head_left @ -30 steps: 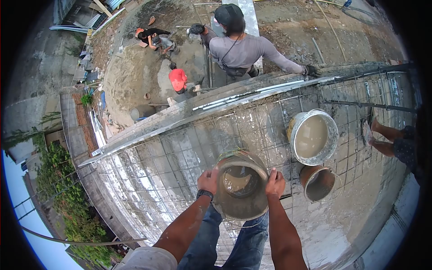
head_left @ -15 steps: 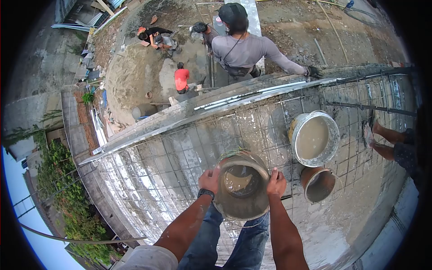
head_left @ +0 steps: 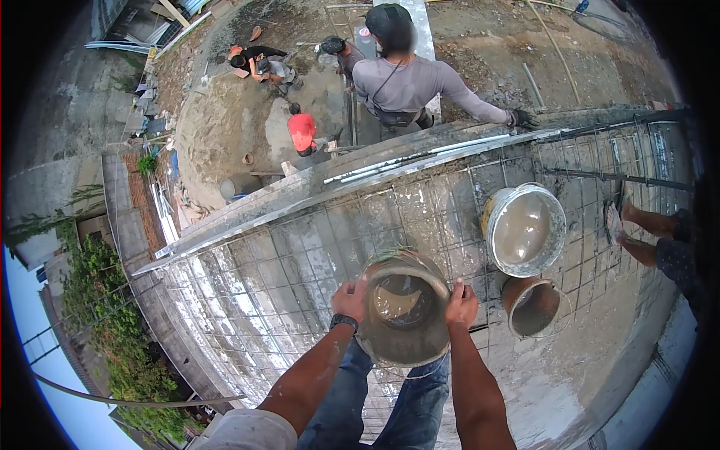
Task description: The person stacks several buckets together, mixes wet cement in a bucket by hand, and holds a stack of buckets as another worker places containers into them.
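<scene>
A mortar-coated bucket (head_left: 401, 346) is held in front of my legs, its mouth facing up, with some murky liquid at its bottom. My left hand (head_left: 349, 301) grips the left rim, and my right hand (head_left: 460, 304) grips the right rim. To the right stands a white bucket (head_left: 525, 229) holding greyish-brown liquid. Just below it an orange-brown bucket (head_left: 531, 307) leans to one side, its inside smeared with mortar. Both hands have their fingers closed on the rim; the bucket's underside is hidden.
Steel mesh (head_left: 315, 251) covers the wet slab. Beyond the concrete edge (head_left: 300, 191), with white pipes (head_left: 420, 158) along it, a person in grey (head_left: 394, 82) rests a gloved hand. More people work on the ground below. Another person's legs (head_left: 641, 232) are at the right.
The person in red below has shifted slightly right, and the view has moved a little. My hands and the bucket between them stay nearly still.
</scene>
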Demonstrator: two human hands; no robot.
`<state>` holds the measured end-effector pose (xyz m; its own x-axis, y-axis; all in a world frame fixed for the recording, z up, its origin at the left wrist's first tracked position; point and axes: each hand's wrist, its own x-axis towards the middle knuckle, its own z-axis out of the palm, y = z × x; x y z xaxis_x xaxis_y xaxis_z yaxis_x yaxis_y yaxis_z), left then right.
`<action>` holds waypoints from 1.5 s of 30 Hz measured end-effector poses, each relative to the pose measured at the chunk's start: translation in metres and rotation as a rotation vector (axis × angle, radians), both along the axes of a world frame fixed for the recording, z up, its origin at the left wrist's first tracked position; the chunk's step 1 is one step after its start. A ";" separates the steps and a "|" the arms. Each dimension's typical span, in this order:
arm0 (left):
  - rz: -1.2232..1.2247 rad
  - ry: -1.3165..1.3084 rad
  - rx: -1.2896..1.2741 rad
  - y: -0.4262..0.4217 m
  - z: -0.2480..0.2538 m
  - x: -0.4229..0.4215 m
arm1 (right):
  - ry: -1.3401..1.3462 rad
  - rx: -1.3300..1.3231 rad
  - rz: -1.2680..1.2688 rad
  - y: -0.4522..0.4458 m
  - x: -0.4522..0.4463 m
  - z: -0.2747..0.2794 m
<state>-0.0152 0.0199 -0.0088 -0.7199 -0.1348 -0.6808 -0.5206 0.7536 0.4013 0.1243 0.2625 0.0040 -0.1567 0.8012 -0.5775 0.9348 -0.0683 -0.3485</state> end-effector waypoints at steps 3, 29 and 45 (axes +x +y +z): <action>-0.031 0.009 -0.022 0.002 0.004 -0.002 | 0.000 0.008 0.008 0.000 0.000 0.000; 0.007 0.064 0.020 0.014 0.016 -0.005 | 0.050 0.036 -0.006 -0.001 -0.002 0.000; 0.001 0.002 -0.004 0.006 0.004 -0.004 | 0.031 0.039 0.017 0.001 -0.005 0.003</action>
